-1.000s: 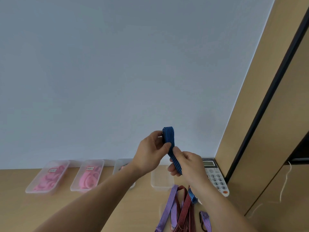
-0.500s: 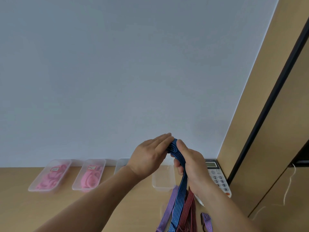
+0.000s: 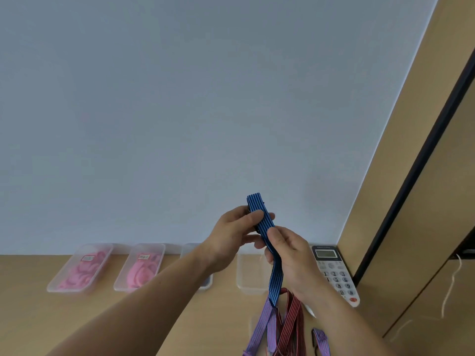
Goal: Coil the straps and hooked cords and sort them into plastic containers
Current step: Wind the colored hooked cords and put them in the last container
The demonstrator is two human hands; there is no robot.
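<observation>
I hold a blue striped strap [image 3: 262, 217] up in front of the wall. My left hand [image 3: 235, 233] pinches its folded upper end between thumb and fingers. My right hand [image 3: 288, 255] grips the strap just below, and the tail hangs down to the desk. On the desk below lie a purple striped strap [image 3: 264, 322] and a red striped strap [image 3: 293, 325]. Another purple piece [image 3: 321, 340] lies to the right of them.
Clear plastic containers line the wall: two with pink coils [image 3: 82, 268] [image 3: 141, 268], one [image 3: 205, 281] mostly hidden by my left forearm, one empty [image 3: 250, 271]. A white desk phone [image 3: 336, 273] sits at the right, by a wooden cabinet [image 3: 411, 227].
The folded end of the blue strap has come up above my left hand again. My right hand has slid down along the strap, and the tail hangs shorter.
</observation>
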